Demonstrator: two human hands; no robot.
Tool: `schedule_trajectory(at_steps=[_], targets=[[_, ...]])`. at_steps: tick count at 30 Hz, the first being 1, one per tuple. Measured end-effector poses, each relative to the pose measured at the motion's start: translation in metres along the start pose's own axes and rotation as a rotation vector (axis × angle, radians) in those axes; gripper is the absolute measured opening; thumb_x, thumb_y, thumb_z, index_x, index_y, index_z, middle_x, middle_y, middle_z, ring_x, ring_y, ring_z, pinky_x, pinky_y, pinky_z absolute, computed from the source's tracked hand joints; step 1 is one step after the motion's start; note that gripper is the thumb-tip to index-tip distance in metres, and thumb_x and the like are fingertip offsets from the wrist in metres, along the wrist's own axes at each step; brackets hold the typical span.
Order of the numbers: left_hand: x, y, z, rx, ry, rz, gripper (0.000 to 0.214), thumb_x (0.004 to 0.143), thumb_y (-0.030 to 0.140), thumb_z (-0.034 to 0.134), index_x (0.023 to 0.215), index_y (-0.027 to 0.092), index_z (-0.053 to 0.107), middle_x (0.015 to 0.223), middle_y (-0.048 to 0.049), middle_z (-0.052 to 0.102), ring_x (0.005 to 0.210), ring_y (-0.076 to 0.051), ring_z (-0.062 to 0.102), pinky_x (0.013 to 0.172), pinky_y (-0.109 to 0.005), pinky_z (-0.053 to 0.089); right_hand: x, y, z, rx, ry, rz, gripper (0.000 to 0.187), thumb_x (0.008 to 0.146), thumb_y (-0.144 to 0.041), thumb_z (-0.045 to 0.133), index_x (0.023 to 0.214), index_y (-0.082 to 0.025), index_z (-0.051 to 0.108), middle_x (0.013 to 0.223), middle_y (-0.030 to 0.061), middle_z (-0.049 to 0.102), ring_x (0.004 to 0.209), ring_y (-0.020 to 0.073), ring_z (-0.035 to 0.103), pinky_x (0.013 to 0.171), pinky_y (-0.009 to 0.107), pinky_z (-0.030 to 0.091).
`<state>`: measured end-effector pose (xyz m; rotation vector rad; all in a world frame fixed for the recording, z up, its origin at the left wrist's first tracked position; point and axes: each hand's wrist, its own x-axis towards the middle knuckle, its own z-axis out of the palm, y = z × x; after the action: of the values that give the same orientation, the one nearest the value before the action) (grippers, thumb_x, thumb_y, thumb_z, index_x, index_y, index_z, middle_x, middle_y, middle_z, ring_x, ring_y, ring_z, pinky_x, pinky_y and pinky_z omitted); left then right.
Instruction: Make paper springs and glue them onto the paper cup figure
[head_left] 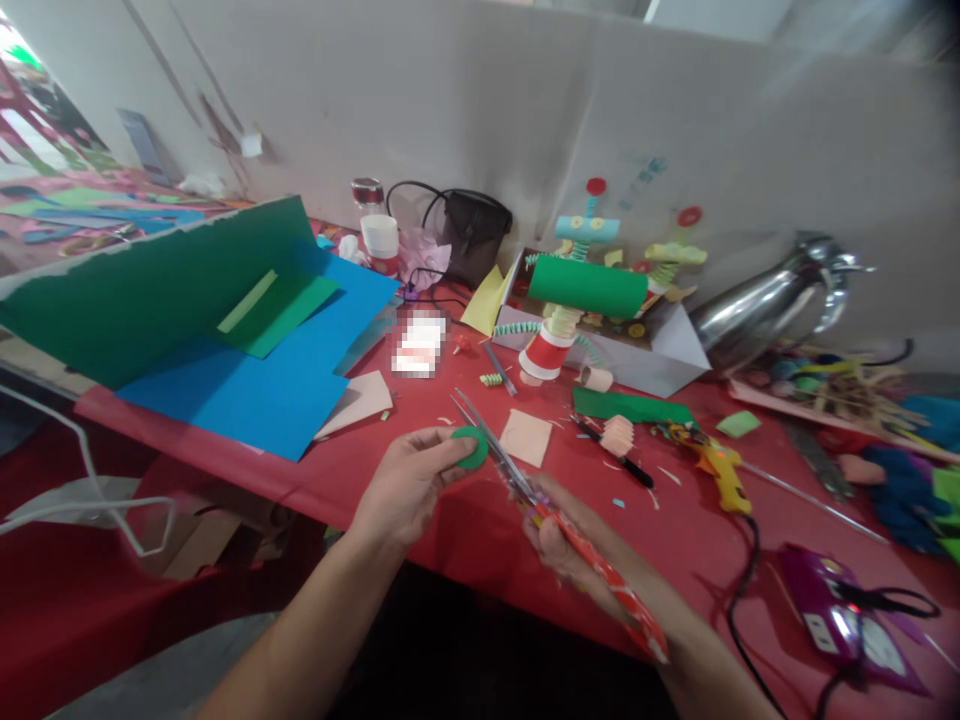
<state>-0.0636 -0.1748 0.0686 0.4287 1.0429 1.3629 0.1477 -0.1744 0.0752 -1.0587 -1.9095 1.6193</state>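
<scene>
My left hand (412,480) pinches a small round green paper disc (471,450) between thumb and fingers. Close beside it on the right, my right hand (559,535) is closed round a pair of scissors (517,478), whose blades point up and to the left. The blades appear slightly parted and pass just by the disc's right edge; I cannot tell whether they touch. A long red patterned strip (611,580) runs from the right hand down along the forearm. A square of pale pink paper (526,438) lies on the table beyond the blades.
Blue sheets (247,390) and a green board (165,290) lie at left. A paper-craft figure with a green roll (589,288) leans over a grey box (660,360). A yellow glue gun (724,475), a metal jug (772,295) and a purple power strip (840,615) are at right.
</scene>
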Motion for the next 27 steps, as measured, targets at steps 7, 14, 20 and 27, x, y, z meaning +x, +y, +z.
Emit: schedule_trajectory(at_steps=[7,14,20,27], targets=[[0.000,0.006,0.000,0.025,-0.022,-0.027,0.020,0.058,0.019,0.087,0.066,0.011,0.070,0.070,-0.0046,0.072,0.067,-0.013,0.067,0.069,-0.024,0.055,-0.002,-0.005,-0.005,-0.042,-0.056,0.025,0.046,0.091,-0.063,0.046,0.110,-0.022,0.055,0.069,-0.0022,0.043,0.055,0.0108,0.038,0.048,0.023,0.035],[0.002,0.011,-0.006,0.100,-0.071,-0.051,0.018,0.059,0.020,0.086,0.068,0.012,0.071,0.072,-0.0021,0.072,0.065,-0.009,0.065,0.061,-0.019,0.052,-0.008,-0.004,-0.005,-0.055,-0.035,0.040,0.040,0.093,-0.060,0.045,0.106,-0.023,0.053,0.069,-0.0032,0.040,0.055,0.0093,0.036,0.047,0.021,0.031],[0.002,0.016,-0.008,0.168,-0.120,-0.075,0.020,0.059,0.024,0.086,0.064,0.013,0.071,0.068,-0.0019,0.071,0.064,-0.010,0.064,0.064,-0.020,0.052,-0.008,-0.018,-0.012,-0.153,-0.079,0.007,0.039,0.094,-0.058,0.045,0.098,-0.021,0.053,0.069,-0.0030,0.042,0.056,0.0092,0.034,0.047,0.021,0.029],[0.003,0.016,-0.008,0.091,-0.131,-0.063,0.017,0.061,0.020,0.085,0.066,0.013,0.072,0.068,-0.0018,0.071,0.065,-0.010,0.065,0.064,-0.019,0.052,-0.008,-0.014,-0.016,-0.094,-0.043,-0.005,0.045,0.091,-0.062,0.047,0.108,-0.021,0.056,0.067,-0.0020,0.045,0.054,0.0101,0.038,0.046,0.022,0.033]])
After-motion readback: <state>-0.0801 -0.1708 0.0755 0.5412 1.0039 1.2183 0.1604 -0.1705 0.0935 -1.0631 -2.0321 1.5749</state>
